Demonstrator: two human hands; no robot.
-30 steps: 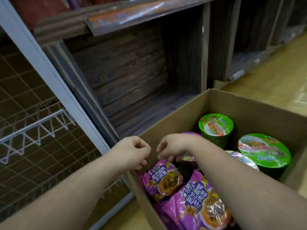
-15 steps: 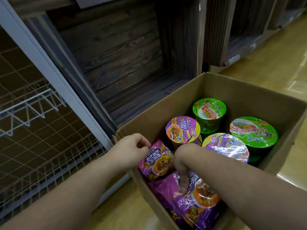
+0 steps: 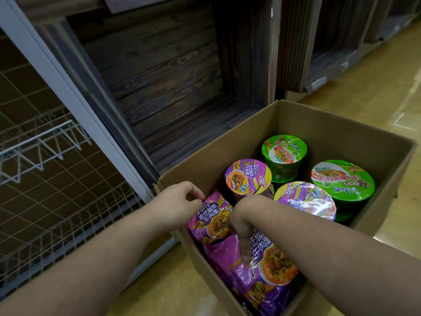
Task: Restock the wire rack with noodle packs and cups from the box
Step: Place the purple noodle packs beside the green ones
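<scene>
A cardboard box (image 3: pixel 230 156) sits open on the yellow floor (image 3: pixel 364 103), just beside the white wire rack (image 3: pixel 43 142) and in front of a dark wooden shelf unit (image 3: pixel 164 71). Inside the box, two purple noodle packs lie along the near side: the upper pack (image 3: pixel 210 216) leans against the left wall, and the lower pack (image 3: pixel 262 267) lies flatter beneath it. Behind them stand four noodle cups: a purple cup (image 3: pixel 248 176), a second purple cup with a shiny film lid (image 3: pixel 305 199), a small green cup (image 3: pixel 284 150) at the back, and a wide green cup (image 3: pixel 342 179) on the right.

The left hand (image 3: pixel 180 204) rests at the box's left edge, its curled fingers pinching the top corner of the upper pack. The right hand (image 3: pixel 241 224) reaches down into the box, thumb pressed on the film of the lower pack; its other fingers are hidden, so I cannot tell whether its grip closes on the pack.
</scene>
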